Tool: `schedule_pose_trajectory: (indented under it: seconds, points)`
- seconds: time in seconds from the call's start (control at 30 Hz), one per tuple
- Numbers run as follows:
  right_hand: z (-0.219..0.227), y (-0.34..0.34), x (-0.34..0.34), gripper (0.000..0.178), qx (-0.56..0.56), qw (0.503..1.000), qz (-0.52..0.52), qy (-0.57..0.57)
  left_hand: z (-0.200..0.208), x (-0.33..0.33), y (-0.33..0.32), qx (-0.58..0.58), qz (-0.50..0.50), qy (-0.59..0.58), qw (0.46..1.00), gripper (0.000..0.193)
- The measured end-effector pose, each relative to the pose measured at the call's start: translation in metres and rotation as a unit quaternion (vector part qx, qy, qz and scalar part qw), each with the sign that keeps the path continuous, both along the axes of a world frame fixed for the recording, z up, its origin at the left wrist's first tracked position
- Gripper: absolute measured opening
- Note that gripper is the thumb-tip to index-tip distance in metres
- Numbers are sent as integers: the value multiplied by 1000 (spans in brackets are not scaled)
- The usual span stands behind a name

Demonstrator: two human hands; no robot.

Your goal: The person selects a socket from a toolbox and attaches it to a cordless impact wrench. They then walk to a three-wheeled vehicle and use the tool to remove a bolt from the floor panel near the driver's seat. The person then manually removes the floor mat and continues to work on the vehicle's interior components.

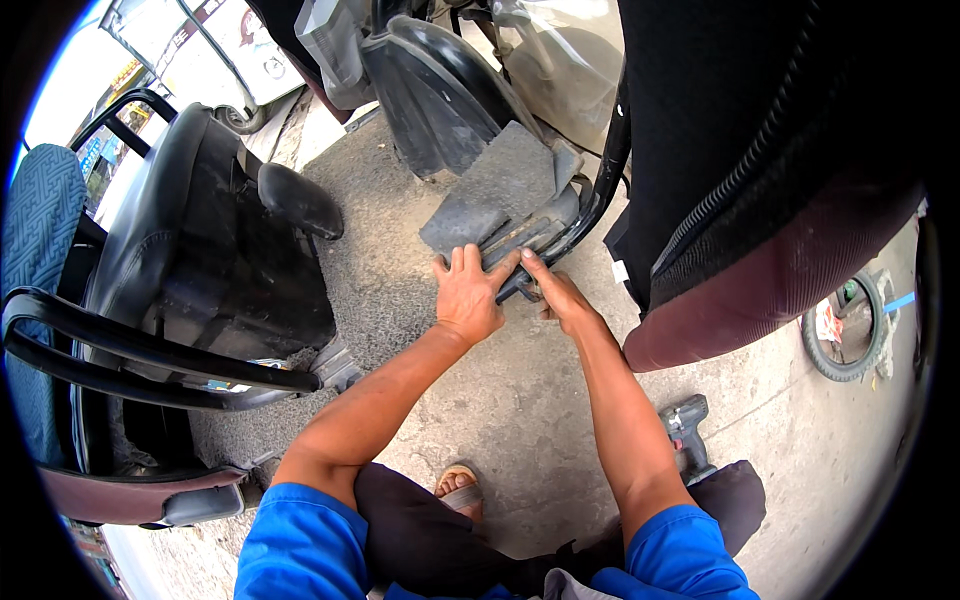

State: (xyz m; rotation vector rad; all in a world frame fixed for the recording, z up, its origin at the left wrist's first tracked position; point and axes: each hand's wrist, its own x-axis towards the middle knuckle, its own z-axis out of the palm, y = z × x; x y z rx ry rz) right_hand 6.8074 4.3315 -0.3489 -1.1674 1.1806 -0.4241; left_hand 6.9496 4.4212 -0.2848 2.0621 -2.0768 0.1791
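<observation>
One curved black bar (604, 195), well right of the black seat (210, 225). Left hand (468, 303) spread-fingered, just beside the bar's near end; right hand (562, 296) half-curled at that end, can't tell if gripping. Also right of the seat: grey mat piece (500, 185); farther right, power tool (688, 437), then tyre (843, 373).

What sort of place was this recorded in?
Probably an outdoor or roadside repair spot for small vehicles: a power tool and a loose tire are on the concrete ground, near a vehicle's black padded seat.
</observation>
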Motion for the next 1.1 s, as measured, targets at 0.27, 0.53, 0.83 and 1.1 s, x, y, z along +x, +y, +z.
schedule_pose_trajectory:
  seconds: [0.27,0.53,0.83,1.1]
  points:
    - [-1,7,-18,86,131,985,48,-96,0,0,0,-8,-10,-1,1000,78]
    - [-32,12,-19,85,284,927,84,-230,-2,1,-1,-14,-13,-3,1000,79]
    - [-31,19,-11,81,190,956,57,-217,-3,2,0,-19,-17,-5,1000,78]
    - [-10,12,-14,79,84,986,14,-145,0,1,0,-21,-23,-5,999,74]
